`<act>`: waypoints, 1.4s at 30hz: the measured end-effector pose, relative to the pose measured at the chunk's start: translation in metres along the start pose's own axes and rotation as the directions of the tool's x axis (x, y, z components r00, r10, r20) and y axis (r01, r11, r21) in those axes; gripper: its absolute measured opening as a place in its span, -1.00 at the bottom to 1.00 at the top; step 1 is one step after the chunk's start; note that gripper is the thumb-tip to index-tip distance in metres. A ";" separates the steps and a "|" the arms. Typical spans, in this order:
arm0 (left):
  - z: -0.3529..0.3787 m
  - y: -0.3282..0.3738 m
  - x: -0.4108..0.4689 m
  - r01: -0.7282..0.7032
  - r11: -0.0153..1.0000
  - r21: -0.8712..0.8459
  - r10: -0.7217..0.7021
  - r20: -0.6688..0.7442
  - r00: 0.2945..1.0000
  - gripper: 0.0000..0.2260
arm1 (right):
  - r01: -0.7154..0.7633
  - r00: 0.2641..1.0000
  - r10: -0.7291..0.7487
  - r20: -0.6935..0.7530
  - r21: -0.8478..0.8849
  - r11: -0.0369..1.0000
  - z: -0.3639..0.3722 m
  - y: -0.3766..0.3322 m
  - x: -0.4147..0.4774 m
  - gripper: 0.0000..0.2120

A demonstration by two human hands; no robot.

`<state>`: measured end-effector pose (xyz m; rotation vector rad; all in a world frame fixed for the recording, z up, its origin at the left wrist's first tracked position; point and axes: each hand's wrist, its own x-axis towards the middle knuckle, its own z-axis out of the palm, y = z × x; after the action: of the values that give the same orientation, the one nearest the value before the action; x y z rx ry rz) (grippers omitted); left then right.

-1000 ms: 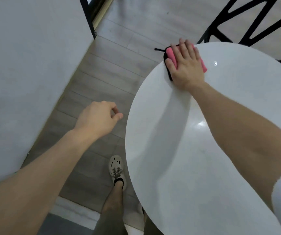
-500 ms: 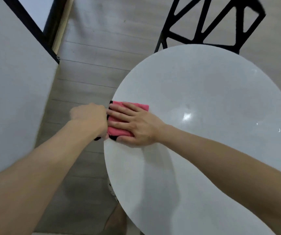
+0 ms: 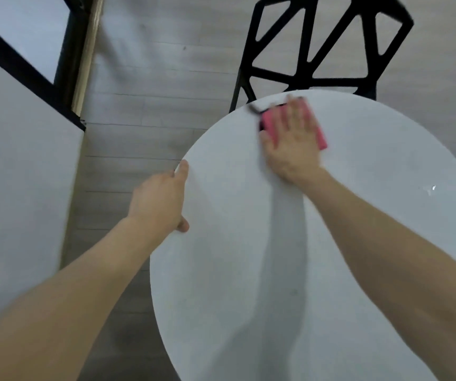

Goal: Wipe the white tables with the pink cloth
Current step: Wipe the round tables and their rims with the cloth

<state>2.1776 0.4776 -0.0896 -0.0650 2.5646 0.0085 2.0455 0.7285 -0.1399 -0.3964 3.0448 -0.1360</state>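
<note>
Grey plank floor [image 3: 152,78] surrounds the round white table [image 3: 358,243], where the right hand [image 3: 292,149] lies flat, fingers spread, pressing the pink cloth [image 3: 269,125] (blurred) near the far rim by a black chair [image 3: 317,50]; the left hand [image 3: 158,202] grips the table's left rim, thumb on top.

One wide-angle view, worn on the person's head, looks forward and steeply down, close above the round white worktop [image 3: 221,270], which fills the frame from 3 to 6 o'clock. The grey floor [image 3: 152,78] shows from 9 to 12 o'clock, a black chair [image 3: 339,83] at 1 o'clock.
</note>
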 end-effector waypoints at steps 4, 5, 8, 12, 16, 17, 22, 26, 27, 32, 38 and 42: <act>-0.003 0.010 0.004 0.026 0.995 0.096 -0.026 0.001 1.000 0.27 | 0.459 0.888 -0.459 0.024 0.012 0.889 0.015 -0.094 -0.011 -0.33; -0.003 0.012 0.004 0.032 0.991 0.127 -0.032 -0.002 0.999 0.28 | 0.490 0.871 -0.491 0.017 0.030 0.871 0.017 -0.102 -0.011 -0.34; -0.006 0.012 0.007 0.021 0.978 0.210 -0.023 0.010 1.000 0.27 | 0.454 0.891 -0.454 -0.013 0.054 0.889 0.016 -0.067 0.002 -0.34; -0.003 0.008 0.006 0.014 0.982 0.189 -0.016 0.007 1.000 0.26 | -0.081 0.991 0.089 -0.099 0.083 0.993 0.004 0.060 0.010 -0.28; 0.001 0.003 0.009 -0.007 0.981 0.194 0.001 0.030 1.000 0.27 | -0.423 0.899 0.428 -0.089 0.077 0.903 -0.003 0.124 -0.001 -0.26; 0.001 0.002 0.010 -0.008 0.981 0.194 0.003 0.029 1.000 0.26 | -0.467 0.877 0.473 -0.087 0.080 0.880 -0.003 0.108 0.003 -0.26; 0.006 -0.002 0.014 -0.015 0.982 0.188 0.011 0.022 1.000 0.28 | -0.153 0.983 0.162 -0.081 0.107 0.982 0.011 -0.051 0.023 -0.27; 0.008 -0.008 0.014 -0.010 0.989 0.147 0.006 0.032 0.999 0.29 | 0.152 0.988 -0.152 0.000 0.095 0.984 0.017 -0.110 0.014 -0.31; 0.008 -0.008 0.016 -0.013 0.989 0.150 0.009 0.029 1.000 0.30 | 0.205 0.979 -0.204 -0.025 0.096 0.974 0.018 -0.096 0.014 -0.32; 0.011 -0.006 0.014 -0.026 0.985 0.172 0.022 0.022 1.000 0.30 | -0.175 0.979 0.184 -0.092 0.096 0.980 0.005 0.049 0.002 -0.29; 0.009 -0.010 0.016 -0.094 0.979 0.180 0.095 -0.002 0.995 0.29 | -0.339 0.938 0.339 0.066 -0.016 0.941 -0.023 0.141 -0.007 -0.16; 0.010 -0.015 0.020 -0.135 0.975 0.175 0.138 -0.005 0.990 0.28 | -0.307 0.951 0.309 -0.012 0.082 0.948 -0.002 0.038 -0.013 -0.23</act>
<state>2.1670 0.4622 -0.1086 0.1783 2.5708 -0.1651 2.0482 0.7683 -0.1408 0.0895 3.0642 -0.2440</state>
